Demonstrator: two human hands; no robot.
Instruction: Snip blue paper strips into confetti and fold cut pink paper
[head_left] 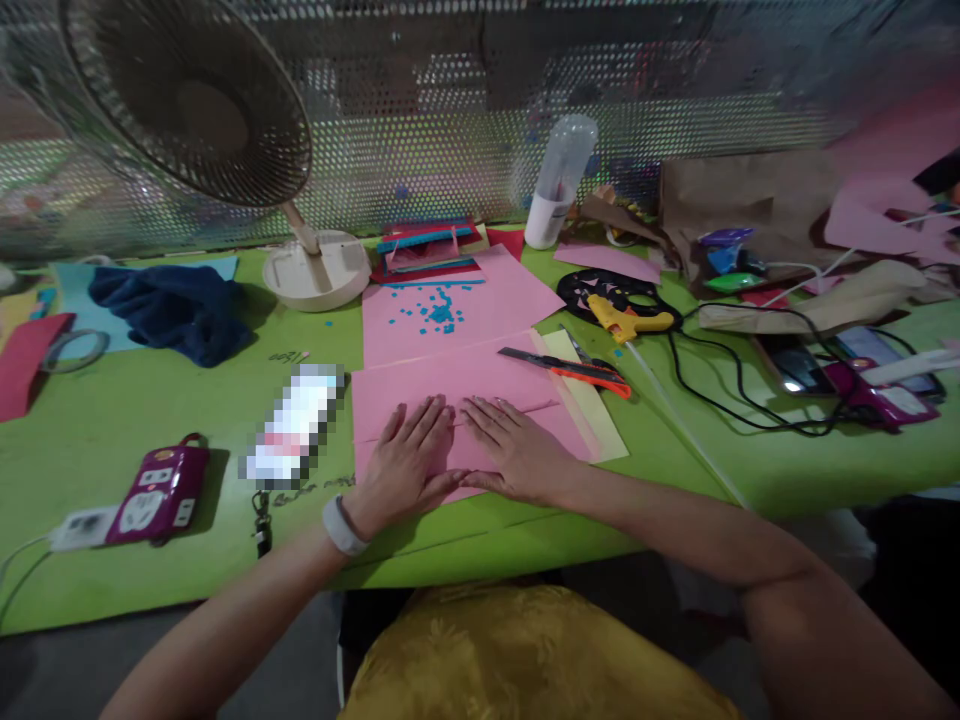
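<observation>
My left hand point(409, 462) and my right hand point(510, 450) lie flat, side by side, on a pink paper sheet point(450, 385) near the front edge of the green table point(112, 440). All fingers are stretched out and pressed on the paper. A second pink sheet point(420, 310) lies just behind it with small blue paper bits point(441, 312) scattered on it. An orange-and-black utility knife point(574, 368) rests to the right of my right hand, on a yellow strip point(592, 405).
A desk fan point(195, 110) stands at the back left. A blue cloth point(176, 310), a purple power strip point(154, 492), a yellow glue gun point(630, 320), black cables point(720, 385), phones point(795, 365), a white bottle point(555, 185), stacked coloured paper point(431, 250).
</observation>
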